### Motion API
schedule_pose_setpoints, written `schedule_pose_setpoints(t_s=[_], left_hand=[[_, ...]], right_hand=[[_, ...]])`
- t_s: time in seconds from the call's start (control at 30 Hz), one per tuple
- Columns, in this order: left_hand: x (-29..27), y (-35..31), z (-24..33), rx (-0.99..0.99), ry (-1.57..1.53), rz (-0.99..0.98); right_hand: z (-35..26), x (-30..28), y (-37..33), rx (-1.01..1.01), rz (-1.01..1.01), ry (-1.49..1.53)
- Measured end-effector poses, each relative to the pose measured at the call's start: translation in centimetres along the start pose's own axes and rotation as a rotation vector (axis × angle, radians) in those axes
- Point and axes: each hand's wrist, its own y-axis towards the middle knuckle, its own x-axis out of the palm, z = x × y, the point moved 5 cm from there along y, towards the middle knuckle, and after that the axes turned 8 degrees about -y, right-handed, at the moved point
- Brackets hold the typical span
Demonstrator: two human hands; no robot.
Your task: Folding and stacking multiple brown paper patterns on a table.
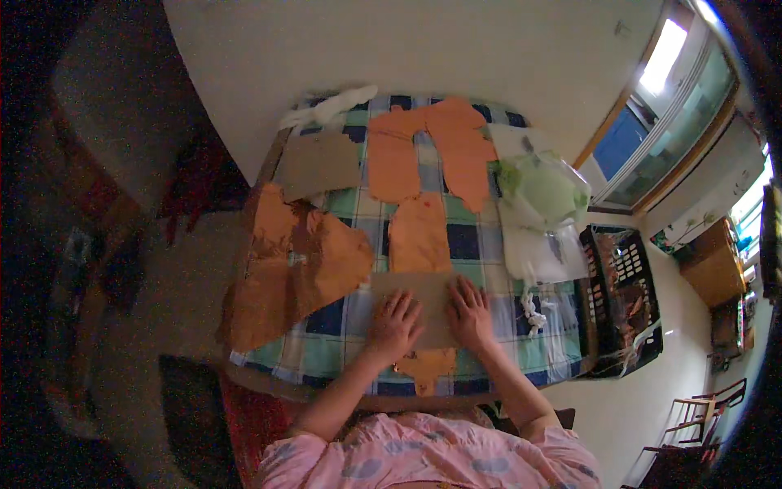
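Observation:
A flat grey-brown sheet (432,306), perhaps card, lies over orange cut pieces on the table. My left hand (396,324) rests flat on its left part with the fingers stretched out. My right hand (469,313) lies along its right edge, fingers spread and pointing away from me. Beyond the sheet extends an orange cut piece (419,236). Another orange piece (428,364) shows from under the near edge, between my forearms. Whether these two are one piece is hidden by the sheet.
A checked cloth (326,319) covers the table. Large orange pieces lie at the left (301,277) and far side (460,147), beside a grey-brown sheet (322,165). Clear plastic bags (542,196) and a white knotted bundle (533,314) lie at the right. A black crate (621,297) stands beyond.

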Motion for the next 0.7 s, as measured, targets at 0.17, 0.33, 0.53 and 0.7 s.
schedule_pose_setpoints(t_s=[0.17, 0.33, 0.53, 0.7], left_hand=[[-0.3, -1.0, 0.7, 0.026, 0.059, 0.026], [0.0, -1.5, 1.3, 0.0, 0.089, -0.022], [1.9, -3.9, 1.5, -0.027, 0.103, 0.016], [2.5, -2.8, 2.4, 0.013, 0.185, 0.003]], right_hand=[[-0.3, -0.5, -0.2, -0.031, 0.055, 0.054], [3.3, 4.1, 1.2, 0.067, -0.051, 0.177], [4.2, 4.3, 11.4, 0.457, -0.275, 0.663], [7.3, 9.6, 14.2, 0.412, -0.429, 0.474]])
